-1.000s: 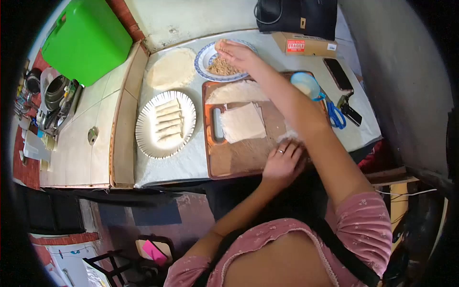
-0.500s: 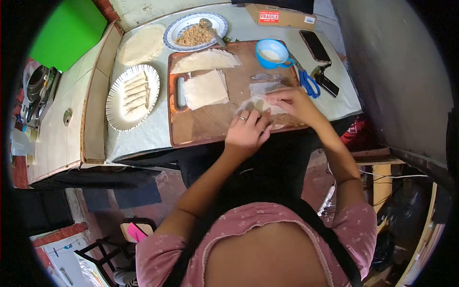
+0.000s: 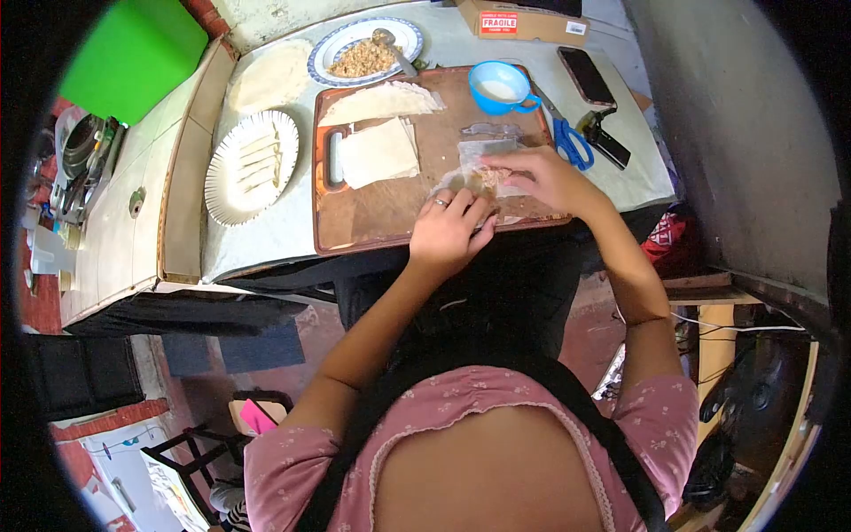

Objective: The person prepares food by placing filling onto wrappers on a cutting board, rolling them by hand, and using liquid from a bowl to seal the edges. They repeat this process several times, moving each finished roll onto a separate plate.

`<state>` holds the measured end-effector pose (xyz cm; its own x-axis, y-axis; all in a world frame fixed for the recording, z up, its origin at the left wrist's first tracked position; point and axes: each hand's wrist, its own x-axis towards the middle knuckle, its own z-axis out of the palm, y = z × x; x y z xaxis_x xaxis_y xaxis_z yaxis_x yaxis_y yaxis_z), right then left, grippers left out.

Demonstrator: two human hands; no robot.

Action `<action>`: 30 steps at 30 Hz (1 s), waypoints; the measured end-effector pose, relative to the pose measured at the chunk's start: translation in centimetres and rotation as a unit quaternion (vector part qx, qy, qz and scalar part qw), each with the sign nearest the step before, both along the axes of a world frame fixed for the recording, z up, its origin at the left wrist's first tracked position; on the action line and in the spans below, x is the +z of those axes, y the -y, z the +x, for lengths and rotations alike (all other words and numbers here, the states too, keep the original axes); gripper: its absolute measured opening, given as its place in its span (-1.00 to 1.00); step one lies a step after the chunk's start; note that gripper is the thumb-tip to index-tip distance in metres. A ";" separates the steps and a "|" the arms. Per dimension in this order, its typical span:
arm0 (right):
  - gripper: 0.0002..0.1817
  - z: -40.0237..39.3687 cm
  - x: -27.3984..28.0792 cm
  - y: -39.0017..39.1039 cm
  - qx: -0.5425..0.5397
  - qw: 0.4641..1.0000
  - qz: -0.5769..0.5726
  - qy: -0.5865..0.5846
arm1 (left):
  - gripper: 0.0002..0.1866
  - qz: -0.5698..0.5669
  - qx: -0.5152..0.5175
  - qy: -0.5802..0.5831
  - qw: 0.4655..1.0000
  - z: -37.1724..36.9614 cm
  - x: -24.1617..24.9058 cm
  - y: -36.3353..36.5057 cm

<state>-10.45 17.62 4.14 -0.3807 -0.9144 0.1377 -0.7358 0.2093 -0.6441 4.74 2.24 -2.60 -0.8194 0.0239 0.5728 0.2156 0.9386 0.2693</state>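
A thin pale wrapper (image 3: 476,162) with brown filling on it lies on the wooden cutting board (image 3: 372,217). My left hand (image 3: 450,232) presses on the wrapper's near edge, a ring on one finger. My right hand (image 3: 542,177) pinches the wrapper and filling from the right side. A stack of square wrappers (image 3: 378,152) and folded sheets (image 3: 381,102) lie further left on the board.
A white paper plate (image 3: 223,186) holds several finished rolls (image 3: 259,160). A blue-rimmed plate of filling (image 3: 363,55) with a spoon, a round flat dough (image 3: 269,75), a blue cup (image 3: 499,87), scissors (image 3: 572,146), a phone (image 3: 588,77), a cardboard box (image 3: 521,19) and a green lid (image 3: 133,53) surround the board.
One second ago my right hand reached to the filling plate; it came back to the wrapper with filling. Now both hands hold the wrapper near the board's front edge.
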 end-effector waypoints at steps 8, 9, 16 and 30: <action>-0.61 0.2 -0.8 -1.0 -0.010 0.998 -0.035 -0.056 | -0.76 0.004 -0.005 -0.005 1.000 0.0 0.0 0.0; -0.62 0.2 -0.8 -0.8 -0.013 0.997 -0.043 -0.061 | -0.76 0.005 -0.006 -0.006 1.000 0.0 -0.1 0.0; -0.63 -1.8 1.7 6.0 -0.009 0.995 -0.039 -0.091 | -0.74 0.024 -0.019 -0.010 0.999 0.0 -0.3 0.1; -0.72 -12.8 -6.3 37.8 -0.082 0.973 -0.098 -0.192 | -0.52 0.191 -0.060 0.030 0.979 -0.8 -2.9 -0.2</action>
